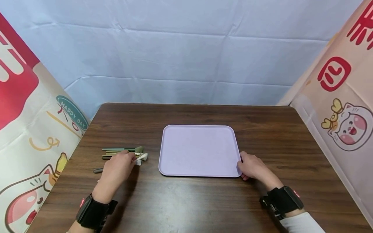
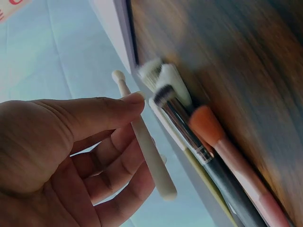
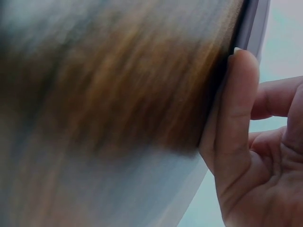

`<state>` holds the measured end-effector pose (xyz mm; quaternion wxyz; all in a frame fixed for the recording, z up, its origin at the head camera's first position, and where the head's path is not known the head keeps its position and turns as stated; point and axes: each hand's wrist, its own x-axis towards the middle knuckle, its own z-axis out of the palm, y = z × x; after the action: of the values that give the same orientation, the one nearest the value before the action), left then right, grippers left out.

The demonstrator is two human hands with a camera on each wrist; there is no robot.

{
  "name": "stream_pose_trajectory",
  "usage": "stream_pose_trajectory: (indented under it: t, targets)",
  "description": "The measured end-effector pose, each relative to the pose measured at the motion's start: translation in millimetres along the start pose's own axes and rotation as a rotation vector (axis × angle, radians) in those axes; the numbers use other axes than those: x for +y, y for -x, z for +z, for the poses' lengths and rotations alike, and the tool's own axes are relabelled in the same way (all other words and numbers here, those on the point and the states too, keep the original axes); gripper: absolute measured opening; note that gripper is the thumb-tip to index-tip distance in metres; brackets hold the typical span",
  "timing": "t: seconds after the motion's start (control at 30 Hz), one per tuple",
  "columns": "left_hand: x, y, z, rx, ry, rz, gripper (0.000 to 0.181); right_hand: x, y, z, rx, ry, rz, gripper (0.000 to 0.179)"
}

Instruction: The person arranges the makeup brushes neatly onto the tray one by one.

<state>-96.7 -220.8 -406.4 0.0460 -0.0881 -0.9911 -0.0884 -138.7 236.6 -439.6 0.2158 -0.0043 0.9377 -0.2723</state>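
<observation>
The left hand (image 1: 118, 166) hides the middles of several brushes (image 1: 138, 149), so their number cannot be told, and it partly covers a pale stick (image 2: 154, 163). The right hand (image 1: 252, 165) covers some of the right rim of the tray (image 1: 199, 150). The left wrist view cuts off the pink brush (image 2: 241, 170) and black brush (image 2: 229, 187); the right wrist view blurs the grain of the table (image 3: 123, 94).

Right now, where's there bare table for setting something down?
Free table lies beyond the tray to the far edge, in front of it towards you, and right of your right hand. The tray is bare too. It's crowded leftward, where brushes lie around your left hand.
</observation>
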Motion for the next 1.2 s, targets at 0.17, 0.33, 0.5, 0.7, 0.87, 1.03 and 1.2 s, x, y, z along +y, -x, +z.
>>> stream_pose_trajectory:
  t: [0.17, 0.33, 0.5, 0.7, 0.87, 1.03, 1.2]
  targets:
    - [5.4, -6.7, 0.7, -0.020, 0.001, 0.014, 0.008, -0.2, -0.4, 0.0, 0.000, -0.001, 0.003, 0.016]
    - [13.5, -16.2, 3.1, -0.021, -0.003, 0.034, 0.009, -1.3, -0.6, -0.6, -0.002, 0.000, 0.012, 0.017]
    - [23.5, -24.7, 8.2, 0.031, 0.002, 0.060, 0.011, -2.2, -0.3, -0.2, 0.001, -0.001, 0.012, 0.017]
    - [36.4, -31.4, 10.6, 0.024, 0.027, 0.074, 0.008, -1.9, -0.1, -0.1, 0.006, -0.004, 0.008, 0.015]
    - [47.8, -37.4, 12.8, 0.006, 0.038, 0.085, 0.010, -1.6, 0.4, -0.1, 0.012, -0.004, 0.012, 0.015]
    - [58.4, -42.5, 16.0, 0.026, 0.009, 0.128, 0.016, -1.2, 0.9, 0.1, 0.011, -0.005, 0.007, 0.016]
    - [69.2, -48.2, 16.4, -0.025, 0.032, 0.118, 0.014, -1.2, 1.2, 1.3, 0.005, 0.000, 0.016, 0.016]
